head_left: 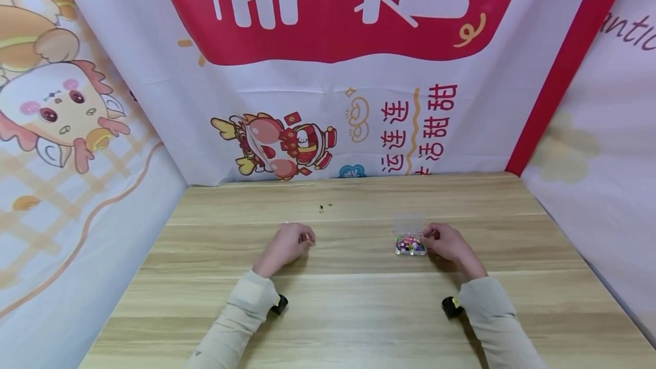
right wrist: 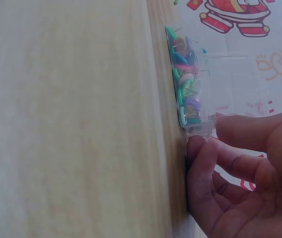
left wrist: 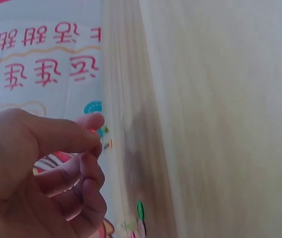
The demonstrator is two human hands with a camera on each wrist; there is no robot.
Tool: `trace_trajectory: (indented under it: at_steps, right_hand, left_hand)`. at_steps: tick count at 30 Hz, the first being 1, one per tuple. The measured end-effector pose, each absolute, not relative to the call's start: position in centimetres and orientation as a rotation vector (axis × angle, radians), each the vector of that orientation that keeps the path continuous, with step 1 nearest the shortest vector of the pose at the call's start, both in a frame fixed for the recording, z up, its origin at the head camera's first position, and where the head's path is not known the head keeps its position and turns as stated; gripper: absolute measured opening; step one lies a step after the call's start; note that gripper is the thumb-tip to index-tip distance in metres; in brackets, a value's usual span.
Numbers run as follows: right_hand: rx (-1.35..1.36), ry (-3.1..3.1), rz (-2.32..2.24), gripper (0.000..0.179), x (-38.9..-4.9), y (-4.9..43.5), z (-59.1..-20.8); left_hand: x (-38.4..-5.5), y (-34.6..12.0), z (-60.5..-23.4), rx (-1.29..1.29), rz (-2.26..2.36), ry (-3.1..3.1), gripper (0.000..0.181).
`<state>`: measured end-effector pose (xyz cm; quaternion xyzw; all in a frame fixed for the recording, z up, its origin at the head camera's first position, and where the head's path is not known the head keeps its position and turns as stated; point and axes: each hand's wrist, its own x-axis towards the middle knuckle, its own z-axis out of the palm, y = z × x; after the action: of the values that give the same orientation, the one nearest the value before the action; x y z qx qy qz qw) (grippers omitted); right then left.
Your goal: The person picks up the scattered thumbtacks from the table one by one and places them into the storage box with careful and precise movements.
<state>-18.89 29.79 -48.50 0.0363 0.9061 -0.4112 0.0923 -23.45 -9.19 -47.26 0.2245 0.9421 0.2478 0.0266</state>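
Note:
My right hand (head_left: pixel 447 242) grips the right end of a small clear plastic box (right wrist: pixel 200 130) between thumb and fingers. The box stands on the table with its transparent lid (right wrist: pixel 233 82) raised. Inside lie many colourful thumbtacks (head_left: pixel 410 245), green, pink, purple and white among them. To the left, my left hand (head_left: pixel 288 242) hovers low over the table, thumb and index fingertip together. A bit of red, seemingly a thumbtack (left wrist: pixel 92 131), shows between those fingertips, mostly hidden by them. The other left fingers are curled loosely.
Several small loose pieces (head_left: pixel 321 208) lie on the wooden table (head_left: pixel 348 312) beyond my left hand; the left wrist view shows a green one (left wrist: pixel 140 210) and a pink one. A printed cloth (head_left: pixel 328 90) hangs along the table's back edge, with more cloth at both sides.

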Motion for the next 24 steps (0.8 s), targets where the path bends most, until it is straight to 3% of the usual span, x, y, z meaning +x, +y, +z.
trace_trajectory:
  at_steps: [24]
  right_hand:
    - [0.066, 2.717, -1.223, 0.018, -18.8, 29.9, -48.4]
  left_hand:
    - [-21.2, -1.5, -46.6, 0.902, 0.839, 2.725, 0.005]
